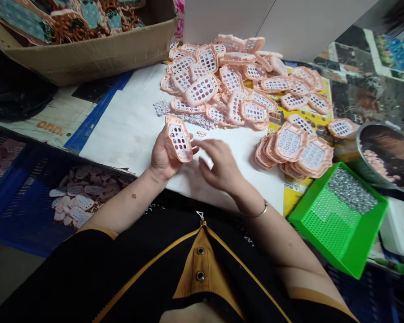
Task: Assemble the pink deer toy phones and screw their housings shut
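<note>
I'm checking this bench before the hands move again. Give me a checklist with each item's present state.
1. Left hand holds a pink shell: ok.
2. Right hand free, holding nothing: ok.
3. Loose keypad piece on the white sheet, beyond the right hand: ok.
4. Pile of pink shells lies past both hands: ok.
5. Green tray holds small metal parts: ok.
6. Keypad already seated in the held shell: cannot tell.
</note>
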